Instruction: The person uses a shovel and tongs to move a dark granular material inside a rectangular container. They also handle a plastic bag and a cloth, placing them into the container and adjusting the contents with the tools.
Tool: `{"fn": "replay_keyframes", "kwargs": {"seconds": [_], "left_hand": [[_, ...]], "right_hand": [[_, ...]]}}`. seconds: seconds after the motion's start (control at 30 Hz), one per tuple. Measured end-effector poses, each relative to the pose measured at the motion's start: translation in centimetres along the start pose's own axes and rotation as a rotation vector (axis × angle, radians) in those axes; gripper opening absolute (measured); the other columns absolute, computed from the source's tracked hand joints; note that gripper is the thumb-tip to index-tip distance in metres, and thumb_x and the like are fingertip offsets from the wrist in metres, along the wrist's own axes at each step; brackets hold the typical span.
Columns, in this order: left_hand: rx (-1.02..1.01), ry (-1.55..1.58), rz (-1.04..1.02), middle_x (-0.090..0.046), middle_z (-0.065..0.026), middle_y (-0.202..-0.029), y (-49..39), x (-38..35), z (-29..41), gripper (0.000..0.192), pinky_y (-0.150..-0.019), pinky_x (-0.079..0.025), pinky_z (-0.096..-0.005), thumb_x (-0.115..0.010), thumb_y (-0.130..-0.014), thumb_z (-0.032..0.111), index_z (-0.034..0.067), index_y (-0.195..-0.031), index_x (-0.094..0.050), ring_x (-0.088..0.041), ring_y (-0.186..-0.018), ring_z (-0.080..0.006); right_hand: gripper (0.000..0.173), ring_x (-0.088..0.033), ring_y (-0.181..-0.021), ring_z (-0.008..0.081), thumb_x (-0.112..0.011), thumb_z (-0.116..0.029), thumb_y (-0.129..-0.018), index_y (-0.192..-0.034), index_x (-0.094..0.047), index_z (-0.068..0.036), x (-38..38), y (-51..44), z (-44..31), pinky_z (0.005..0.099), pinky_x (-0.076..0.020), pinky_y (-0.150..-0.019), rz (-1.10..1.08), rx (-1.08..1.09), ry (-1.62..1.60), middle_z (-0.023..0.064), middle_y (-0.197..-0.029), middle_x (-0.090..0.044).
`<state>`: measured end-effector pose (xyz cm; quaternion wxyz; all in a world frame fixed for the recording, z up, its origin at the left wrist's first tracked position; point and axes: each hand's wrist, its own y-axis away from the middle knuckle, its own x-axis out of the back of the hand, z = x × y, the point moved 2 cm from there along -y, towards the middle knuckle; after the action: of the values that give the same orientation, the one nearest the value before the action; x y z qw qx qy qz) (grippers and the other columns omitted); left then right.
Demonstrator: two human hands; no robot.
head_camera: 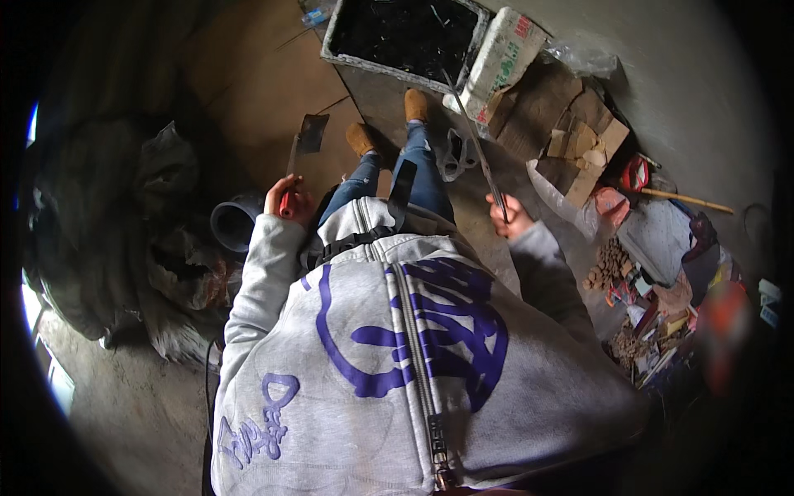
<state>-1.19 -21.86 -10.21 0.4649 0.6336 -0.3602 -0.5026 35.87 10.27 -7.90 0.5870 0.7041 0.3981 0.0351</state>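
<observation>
My left hand (289,201) is closed around the red handle of a small hand shovel (312,134). Its thin metal shaft points away from me and ends in a flat dark blade. In my right hand (512,216) is a long, thin dark metal rod or pair of tongs (476,140); which of the two I cannot tell. The far tip overlaps the near right rim of a white foam box (384,64) in view. Dark, soil-like material (397,34) with pale bits fills that box. Whether the tip touches the rim is unclear.
Beside the box stands a printed white foam piece (505,56). Flattened cardboard (539,118) and mixed litter (657,322) lie to the right. A grey pipe (236,223) and dark plastic sacks (99,235) are at left. My shoes (416,105) are just before the box.
</observation>
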Motion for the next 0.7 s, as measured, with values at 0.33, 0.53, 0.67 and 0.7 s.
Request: {"fn": "replay_keyframes", "kwargs": {"seconds": [0.33,0.53,0.67,0.7], "left_hand": [[-0.021,-0.121,-0.041,-0.052,-0.0026,-0.06,-0.3,-2.9,0.8,0.014,-0.054,-0.044,-0.0279,-0.056,-0.078,0.017,0.003,-0.076,-0.056,-0.048,-0.048,-0.0135],[-0.023,-0.099,-0.118,-0.052,-0.0053,-0.061,1.7,-2.1,1.4,0.012,-0.052,-0.045,-0.0269,-0.054,-0.08,0.014,0.002,-0.082,-0.055,-0.048,-0.049,-0.0148],[-0.069,-0.151,-0.068,-0.054,-0.0048,-0.061,2.2,-2.2,1.7,0.014,-0.054,-0.045,-0.0271,-0.053,-0.08,0.016,0.002,-0.081,-0.056,-0.049,-0.047,-0.0146],[-0.076,-0.145,-0.073,-0.054,-0.0048,-0.061,2.1,-2.2,1.6,0.015,-0.055,-0.045,-0.0274,-0.053,-0.08,0.016,0.002,-0.08,-0.056,-0.049,-0.047,-0.0146]], "right_hand": [[0.025,-0.032,-0.044,0.0106,-0.046,-0.008,-0.084,-0.107,-0.043,0.001,-2.2,4.3,7.5,0.0276,-0.0234,-0.039,0.438,-0.285,-0.314,0.0018,-0.064,-0.044],[0.016,-0.027,-0.037,0.0126,-0.051,-0.02,-0.081,-0.068,-0.048,-0.012,2.8,-5.9,13.1,0.0293,-0.0207,-0.034,0.578,-0.285,-0.321,-0.0034,-0.048,-0.032],[0.036,-0.024,-0.036,0.0119,-0.056,-0.023,-0.08,-0.053,-0.034,-0.017,3.3,-9.0,12.3,0.0291,-0.0183,-0.035,0.577,-0.23,-0.447,-0.003,-0.046,-0.026],[0.04,-0.024,-0.036,0.0118,-0.057,-0.023,-0.08,-0.051,-0.031,-0.017,3.1,-8.8,11.5,0.0288,-0.017,-0.036,0.575,-0.224,-0.472,-0.0025,-0.046,-0.026]]}}
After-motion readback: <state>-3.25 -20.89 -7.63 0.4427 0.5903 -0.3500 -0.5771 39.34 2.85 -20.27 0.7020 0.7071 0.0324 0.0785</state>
